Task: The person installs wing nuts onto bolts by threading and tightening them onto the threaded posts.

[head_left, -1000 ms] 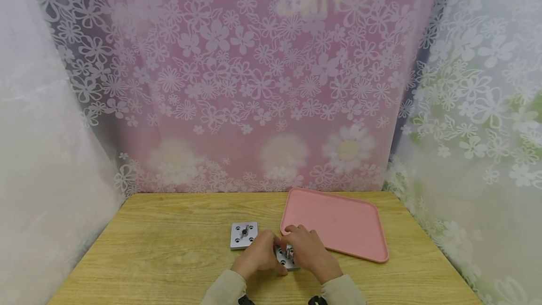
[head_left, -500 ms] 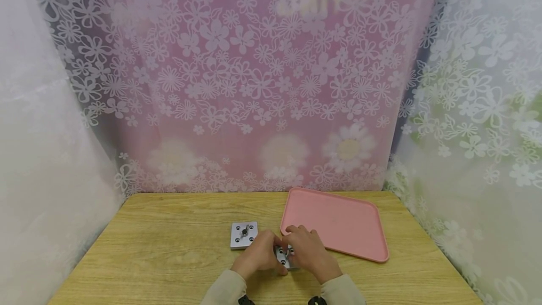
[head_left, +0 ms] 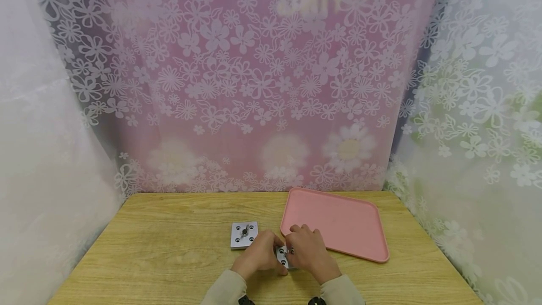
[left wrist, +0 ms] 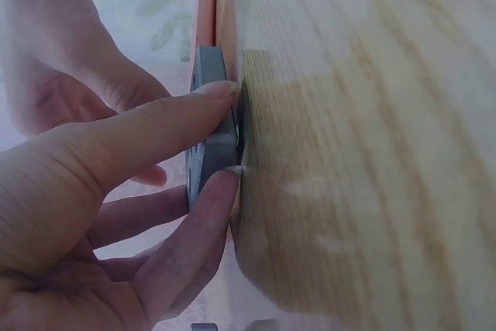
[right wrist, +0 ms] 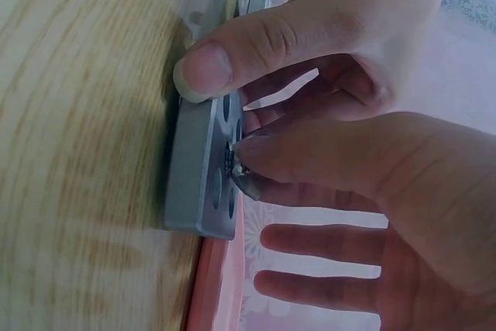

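Thumb and fingers of my left hand (head_left: 259,252) grip the edges of a square silver metal plate (head_left: 281,259) that lies on the table. The left wrist view shows the plate (left wrist: 211,159) edge-on between them. A small metal wing nut (right wrist: 246,184) sits on a threaded stud at the plate's centre, among round holes. My right hand (head_left: 311,254) pinches this wing nut between thumb and index finger, its other fingers extended. Part of the plate is covered by both hands. Left of them rests a second silver plate (head_left: 234,244) with its own wing nut (head_left: 244,232).
A pink tray (head_left: 338,222) lies at the back right of the wooden table (head_left: 169,248), just beyond my right hand. Flowered curtains (head_left: 254,84) surround the table at the back and sides.
My right hand's fingers have turned and shifted slightly around the wing nut, covering more of the plate. The left hand, second plate and tray stay where they were.
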Demonstrator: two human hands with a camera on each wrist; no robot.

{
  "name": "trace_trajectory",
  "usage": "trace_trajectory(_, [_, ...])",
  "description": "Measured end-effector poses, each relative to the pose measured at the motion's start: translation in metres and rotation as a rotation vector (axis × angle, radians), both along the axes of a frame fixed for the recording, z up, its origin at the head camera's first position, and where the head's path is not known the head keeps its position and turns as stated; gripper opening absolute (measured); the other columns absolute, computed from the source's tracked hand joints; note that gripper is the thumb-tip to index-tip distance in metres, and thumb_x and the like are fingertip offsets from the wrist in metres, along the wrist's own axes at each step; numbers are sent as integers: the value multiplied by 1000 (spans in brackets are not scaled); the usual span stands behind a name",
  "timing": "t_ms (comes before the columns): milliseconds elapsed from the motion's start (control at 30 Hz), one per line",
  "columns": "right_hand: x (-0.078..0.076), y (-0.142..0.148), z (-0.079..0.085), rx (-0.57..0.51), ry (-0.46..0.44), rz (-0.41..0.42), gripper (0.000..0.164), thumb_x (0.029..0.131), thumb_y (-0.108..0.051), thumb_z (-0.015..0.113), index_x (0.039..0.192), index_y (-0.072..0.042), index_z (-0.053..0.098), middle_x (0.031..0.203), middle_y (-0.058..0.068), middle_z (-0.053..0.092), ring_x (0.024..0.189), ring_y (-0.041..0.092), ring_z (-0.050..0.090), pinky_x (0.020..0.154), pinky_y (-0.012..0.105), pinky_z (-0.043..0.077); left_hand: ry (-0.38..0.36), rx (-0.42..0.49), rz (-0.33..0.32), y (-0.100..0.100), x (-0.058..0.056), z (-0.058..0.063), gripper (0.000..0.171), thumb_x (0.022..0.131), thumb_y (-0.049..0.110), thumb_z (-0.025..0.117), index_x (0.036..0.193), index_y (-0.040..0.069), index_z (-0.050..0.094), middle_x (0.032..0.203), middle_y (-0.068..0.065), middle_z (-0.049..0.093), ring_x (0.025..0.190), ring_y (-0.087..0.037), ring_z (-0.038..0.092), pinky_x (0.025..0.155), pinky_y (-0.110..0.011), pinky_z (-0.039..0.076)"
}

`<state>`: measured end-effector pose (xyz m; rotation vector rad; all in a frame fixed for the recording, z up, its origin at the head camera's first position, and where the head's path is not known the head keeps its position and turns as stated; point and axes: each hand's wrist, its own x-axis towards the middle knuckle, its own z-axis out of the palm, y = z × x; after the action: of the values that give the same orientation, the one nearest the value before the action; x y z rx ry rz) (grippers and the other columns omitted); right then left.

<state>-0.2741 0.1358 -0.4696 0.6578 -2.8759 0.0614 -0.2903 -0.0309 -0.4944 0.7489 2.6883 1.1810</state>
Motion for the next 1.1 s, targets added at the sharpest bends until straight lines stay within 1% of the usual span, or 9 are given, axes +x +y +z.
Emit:
trace_trajectory(100, [0, 0, 0, 12, 6, -14, 17, 77, -28, 85, 71, -23, 71, 91, -3, 67, 74, 21, 57, 63, 49, 50, 1, 4, 0, 0, 0, 0, 42, 54, 10, 101, 90, 7, 81, 82, 1, 77, 69, -2, 60, 68, -22, 51])
trace_trajectory(200, [1, 0, 1, 21, 2, -25, 22, 78, -29, 85, 66, -22, 67, 86, -4, 64, 73, 21, 56, 63, 49, 50, 6, -6, 3, 0, 0, 0, 43, 54, 11, 102, 91, 6, 81, 84, 0, 78, 74, -4, 63, 71, -22, 52])
trace_trajectory(333, [2, -1, 3, 26, -8, -31, 28, 78, -29, 83, 60, -22, 64, 85, -3, 63, 73, 22, 56, 65, 50, 51, 5, -26, 11, 0, -1, -1, 48, 54, 13, 102, 95, 4, 80, 89, -2, 79, 81, -6, 67, 77, -24, 55])
trace_trajectory(500, [4, -3, 4, 12, -15, -30, 30, 78, -28, 83, 57, -21, 63, 85, -2, 64, 73, 21, 56, 66, 50, 52, -11, -33, 22, -1, -1, -1, 52, 55, 15, 102, 99, 3, 80, 94, -5, 80, 87, -11, 70, 80, -27, 56])
trace_trajectory(567, [4, -4, 4, 7, -19, -30, 31, 79, -28, 84, 57, -20, 63, 85, -2, 65, 73, 20, 56, 66, 49, 51, -15, -31, 23, -1, -2, -1, 51, 55, 15, 102, 99, 3, 80, 94, -5, 80, 88, -12, 70, 79, -27, 56])
trace_trajectory(733, [3, -4, 3, 6, -24, -33, 31, 79, -27, 83, 58, -19, 62, 88, -1, 67, 74, 20, 56, 66, 48, 51, -21, -20, 22, -1, -1, -1, 52, 55, 13, 102, 100, 2, 79, 92, -6, 79, 82, -10, 67, 75, -26, 55])
trace_trajectory(867, [3, -4, 3, 16, -25, -37, 31, 79, -28, 83, 57, -19, 62, 87, -1, 66, 73, 21, 56, 65, 48, 50, -12, -19, 21, -1, -1, -1, 52, 55, 14, 102, 100, 1, 79, 93, -6, 79, 82, -9, 67, 75, -26, 55])
trace_trajectory(1000, [5, -2, 7, 30, 5, -31, 25, 79, -29, 82, 63, -19, 66, 84, -2, 65, 73, 21, 57, 64, 49, 51, 0, -24, 20, 0, -2, -2, 50, 54, 14, 102, 97, 2, 80, 93, -6, 79, 82, -8, 67, 76, -25, 55])
trace_trajectory(1100, [8, 0, 15, 16, 19, -3, 15, 80, -27, 83, 75, -19, 72, 94, -1, 70, 78, 23, 61, 66, 51, 54, -3, -24, 18, 0, -2, -2, 47, 54, 14, 102, 95, 3, 80, 89, -3, 78, 76, -5, 64, 72, -24, 54])
